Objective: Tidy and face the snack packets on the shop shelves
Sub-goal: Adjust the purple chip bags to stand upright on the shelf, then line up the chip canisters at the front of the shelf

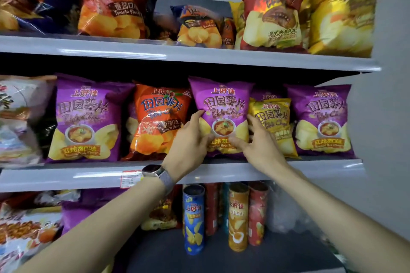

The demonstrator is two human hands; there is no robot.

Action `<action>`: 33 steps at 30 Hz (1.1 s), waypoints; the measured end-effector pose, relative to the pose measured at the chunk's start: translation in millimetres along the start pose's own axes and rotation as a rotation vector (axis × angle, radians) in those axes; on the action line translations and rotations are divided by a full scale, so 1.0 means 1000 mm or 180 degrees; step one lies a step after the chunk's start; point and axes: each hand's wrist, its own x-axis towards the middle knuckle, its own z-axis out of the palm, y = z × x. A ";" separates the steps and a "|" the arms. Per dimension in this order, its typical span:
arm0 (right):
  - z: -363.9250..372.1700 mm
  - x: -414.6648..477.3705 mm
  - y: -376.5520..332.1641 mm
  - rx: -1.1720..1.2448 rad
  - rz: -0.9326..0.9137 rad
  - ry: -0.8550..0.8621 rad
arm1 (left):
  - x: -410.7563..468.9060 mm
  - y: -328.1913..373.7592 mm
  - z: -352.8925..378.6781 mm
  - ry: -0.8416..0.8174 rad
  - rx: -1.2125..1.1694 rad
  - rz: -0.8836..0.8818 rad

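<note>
Head view: we take the shelves first. On the top shelf [199,55], at twelve o'clock, the bags lean and overlap, and toward ten o'clock they are slumped and blurred, so we judge that row still to do. The middle shelf [88,175] is further along, with most fronts upright and facing out. The pale bags at nine o'clock sag sideways, though, and on the bottom level the packets at seven o'clock lie in a heap beside standing canisters [193,217] at six o'clock. We reckon the task is well short of half done.

The purple packet [221,104] stands near the frame's centre on the middle shelf, its front readable and tilted slightly. It is puffed and glossy, so likely light and slippery. At its nine o'clock is an orange packet [159,117]; at its three o'clock a smaller gold packet [274,122] touches it.

The left hand [188,146] grips its lower left edge. The right hand [259,146] pinches the lower right, thumb on the front.
</note>
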 end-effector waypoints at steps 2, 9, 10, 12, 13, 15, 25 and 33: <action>-0.001 0.004 -0.001 0.0021 -0.0003 -0.0086 | 0.001 0.002 -0.002 0.0021 -0.0020 -0.0044; 0.010 -0.003 0.020 0.0144 -0.0062 -0.0265 | -0.009 -0.007 -0.009 -0.0218 0.0209 -0.0066; 0.010 -0.004 0.022 0.0147 -0.0099 -0.0267 | -0.010 -0.009 -0.008 -0.0216 0.0222 -0.0056; 0.011 -0.006 0.024 0.0102 -0.0131 -0.0206 | -0.010 -0.011 -0.007 -0.0227 0.0277 -0.0068; 0.011 -0.007 0.025 0.0029 -0.0142 -0.0169 | -0.012 -0.011 -0.006 -0.0236 0.0334 -0.0061; 0.009 -0.012 0.024 -0.0179 -0.0196 -0.0156 | -0.018 -0.010 -0.006 -0.0240 0.0470 -0.0017; -0.011 -0.074 0.018 -0.1184 -0.0785 0.0247 | -0.097 0.004 -0.017 -0.0031 0.0649 0.0152; 0.031 -0.156 0.068 -0.1098 -0.0803 -0.0048 | -0.169 -0.032 0.023 -0.0893 0.0799 -0.0644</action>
